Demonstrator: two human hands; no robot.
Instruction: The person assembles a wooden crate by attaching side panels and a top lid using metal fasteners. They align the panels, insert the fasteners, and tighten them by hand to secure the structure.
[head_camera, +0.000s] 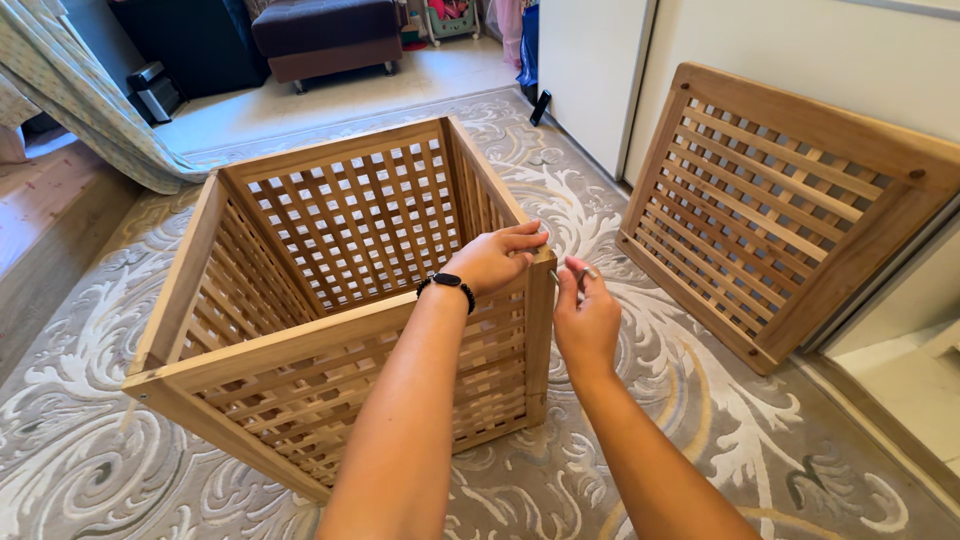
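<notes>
So the person is kneeling or standing over a wooden lattice crate (340, 290), open at the top, sitting on a grey rug (120, 470) with big cream swirls. Taking the crate as the clock's centre, both hands are working at its corner at about 3 o'clock.

The left hand (492, 260), with a black bead bracelet (447, 284) around the wrist, is resting on top of the corner post (540, 340), fingers curled over the top rail and gripping it. The right hand (586, 318) is hovering just beside that same corner on the outside, fingers pinched shut around a small metal tool (578, 272); it looks like a thin key or driver, but it's too small to say which. The tool's tip is pointing at the top of the post, right by the left fingertips.

Over at 2 o'clock a separate lattice panel (770, 210), same wood and same slat pattern, is leaning tilted against a white wall or door (800, 60), its bottom edge on the rug.

Up at 12 o'clock a dark brown ottoman (325, 35) is standing on the pale floor, well apart from the crate. At 10 o'clock a patterned greenish fabric (80, 100) is hanging down to the floor, with a small dark box-like thing (152, 92) near it.

No packages or labels are showing anywhere near the hands.
</notes>
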